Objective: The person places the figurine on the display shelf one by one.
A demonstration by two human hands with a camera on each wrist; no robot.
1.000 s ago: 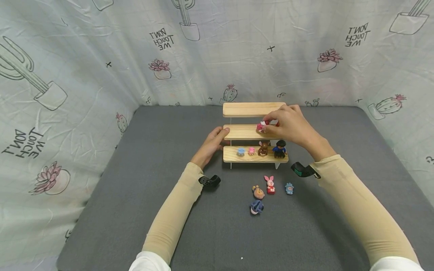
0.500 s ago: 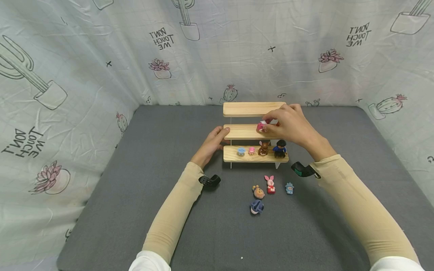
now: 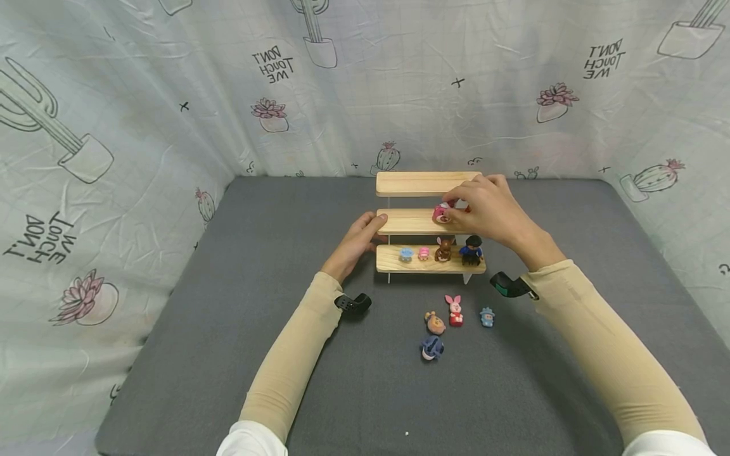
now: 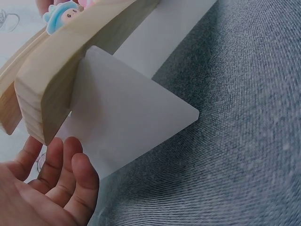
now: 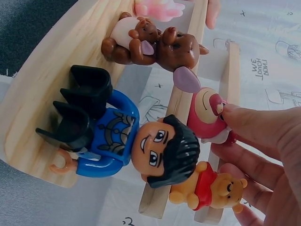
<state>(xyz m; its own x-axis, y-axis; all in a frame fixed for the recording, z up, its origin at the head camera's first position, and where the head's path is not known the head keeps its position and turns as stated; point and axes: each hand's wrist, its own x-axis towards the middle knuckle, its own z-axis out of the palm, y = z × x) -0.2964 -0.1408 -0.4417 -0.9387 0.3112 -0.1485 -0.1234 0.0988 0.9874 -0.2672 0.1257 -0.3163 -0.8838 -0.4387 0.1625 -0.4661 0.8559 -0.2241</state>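
Note:
A wooden three-tier display stand (image 3: 405, 221) has white side supports. My left hand (image 3: 358, 244) grips the left end of its middle tier, thumb on top and fingers below. With thumb and fingers, my right hand (image 3: 485, 212) pinches a pink bear figurine (image 3: 441, 213) at the middle tier, seen closer in the right wrist view. A yellow bear figurine in a red shirt (image 5: 209, 187) stands beside it, mostly hidden by the hand in the head view. Along the bottom tier are a small blue figurine (image 3: 405, 254), a small pink one (image 3: 423, 254), a brown kangaroo (image 3: 443, 250) and a black-haired toy man (image 3: 471, 251).
On the grey cloth in front of the stand lie a pink-eared piglet figurine (image 3: 454, 311), a small blue figurine (image 3: 487, 317), an orange-faced figurine (image 3: 435, 323) and a dark blue one (image 3: 432, 348). A cactus-print curtain (image 3: 353, 95) hangs behind.
The pink bear figurine has turned between my right fingers, so more of its face shows toward the front. My left hand stays at the middle tier's end.

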